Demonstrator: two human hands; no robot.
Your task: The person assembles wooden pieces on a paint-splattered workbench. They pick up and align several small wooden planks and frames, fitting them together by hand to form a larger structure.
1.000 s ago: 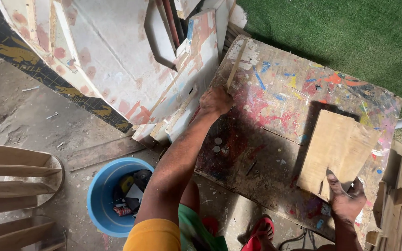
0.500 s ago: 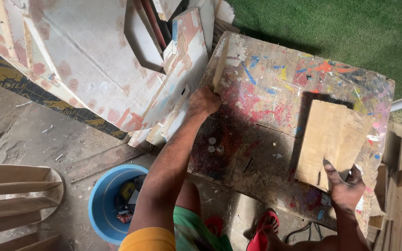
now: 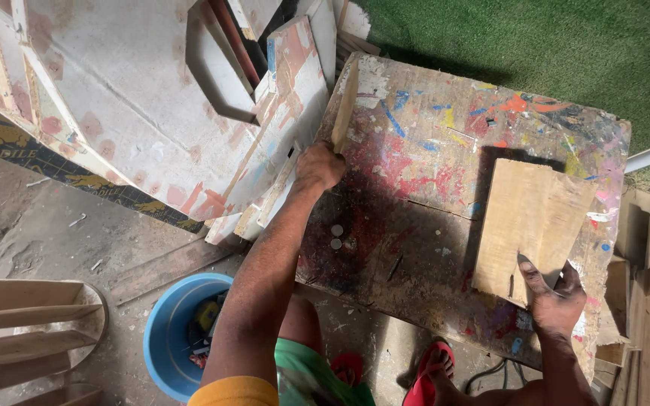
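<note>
Compared with the frames a second and half a second earlier, little had moved. The left hand point(image 3: 319, 165) remained at the left edge of the paint-splattered desk point(image 3: 445, 150), fingers curled shut on the lower end of a narrow wooden strip point(image 3: 345, 105) lying along that edge. The right hand point(image 3: 554, 297) remained pressed on the near corner of the bare wooden board point(image 3: 532, 225), thumb and fingers spread over its edge; whether it gripped or only steadied the board could not be told. The board lay flat on the right part of the desk, same place throughout. Apparent shift was mostly head-camera drift. Judged: work was holding, not advancing.

Hidden or unclear: left palm, behind the knuckles; blue bucket point(image 3: 171, 338) contents, shadowed and half behind the forearm; painted panels point(image 3: 137, 113) cut off at the frame's top; two small round objects point(image 3: 336, 236) on the desk, unidentified.
</note>
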